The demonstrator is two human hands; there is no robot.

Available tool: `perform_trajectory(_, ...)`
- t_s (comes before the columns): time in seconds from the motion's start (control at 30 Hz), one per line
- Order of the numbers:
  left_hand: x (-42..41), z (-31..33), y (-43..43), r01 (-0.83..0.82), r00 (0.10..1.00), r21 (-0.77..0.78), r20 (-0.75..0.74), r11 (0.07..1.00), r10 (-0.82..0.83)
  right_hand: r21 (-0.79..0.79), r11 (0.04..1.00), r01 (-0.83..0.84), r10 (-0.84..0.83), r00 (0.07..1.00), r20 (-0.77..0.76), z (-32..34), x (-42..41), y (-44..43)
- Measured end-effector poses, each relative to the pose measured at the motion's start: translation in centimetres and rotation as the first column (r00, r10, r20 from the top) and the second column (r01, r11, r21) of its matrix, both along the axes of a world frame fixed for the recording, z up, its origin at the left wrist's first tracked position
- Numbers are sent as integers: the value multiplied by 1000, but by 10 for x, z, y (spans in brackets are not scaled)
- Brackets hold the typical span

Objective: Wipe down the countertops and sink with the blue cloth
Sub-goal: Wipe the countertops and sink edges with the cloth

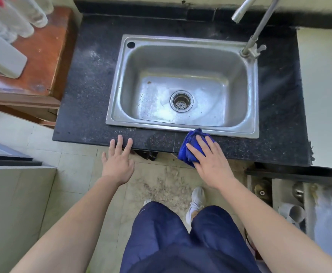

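Right hand lies flat on the blue cloth, lower centre of the frame, fingers fairly straight and spread over the bunched fabric. It presses rather than grips. Cannot tell if the thumb tucks under the cloth's lower edge.

The cloth sits on the front strip of the dark speckled countertop, its top end touching the sink's front rim and its lower part hanging past the counter edge.

Left hand is left of centre, fingers splayed and relaxed, holding nothing. Its fingertips are at the counter's front edge, well apart from the cloth.

The steel sink fills the middle of the frame. Its basin is streaked with pale residue and small dark specks around the drain strainer. The faucet rises from the sink's upper right corner, spout arching toward the top of the frame. Counter left of the sink shows whitish smears.

Upper left: a wooden table with a white container and clear bottles on it. Right edge: a pale flat surface beside the counter.

Bottom of the frame: both bare forearms, dark blue trousers, a white shoe and a stained tiled floor.
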State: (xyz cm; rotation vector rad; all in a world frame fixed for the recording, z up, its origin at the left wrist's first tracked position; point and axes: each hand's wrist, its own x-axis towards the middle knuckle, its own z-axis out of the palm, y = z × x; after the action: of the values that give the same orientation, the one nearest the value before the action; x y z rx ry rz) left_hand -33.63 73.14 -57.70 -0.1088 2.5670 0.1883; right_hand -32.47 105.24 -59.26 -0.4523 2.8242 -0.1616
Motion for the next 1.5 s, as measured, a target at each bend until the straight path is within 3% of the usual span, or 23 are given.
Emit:
perform_trajectory(0.17, -4, 8, 3, -6, 1000, -27, 16, 1000, 6, 70, 996, -46, 43, 998, 53, 4, -6, -2)
perform_trajectory(0.33, -6, 8, -19, -60, 995, -35, -85, 998, 56, 71, 982, -176, 171, 983, 72, 5, -23, -44)
perform_trajectory(0.67, -45, 2, -163, -30, 983, -8, -183, 1000, 28, -20, 988, -155, 156, 985, 73, -1, -54, -248)
perform_trajectory(0.83, -60, 2, -217, 15, 984, 24, -178, 1000, -11, -91, 995, -49, 57, 995, 86, 0, -73, -348)
perform_trajectory(1.0, -68, -11, -223, 106, 989, 55, -111, 993, -100, -68, 994, -87, 92, 993, 73, 1, -63, -313)
perform_trajectory(1.2, -69, -13, -217, 57, 993, 83, -108, 995, -48, 103, 978, 180, -189, 978, 84, 15, -21, -218)
perform_trajectory(1.4, -68, -13, -217, 68, 992, 93, -115, 993, -57, 186, 966, 182, -202, 975, 92, 18, -26, -228)
perform_trajectory(1.5, -70, -9, -223, 84, 994, 128, -84, 988, -73, 154, 987, 48, -67, 991, 120, 15, -36, -256)
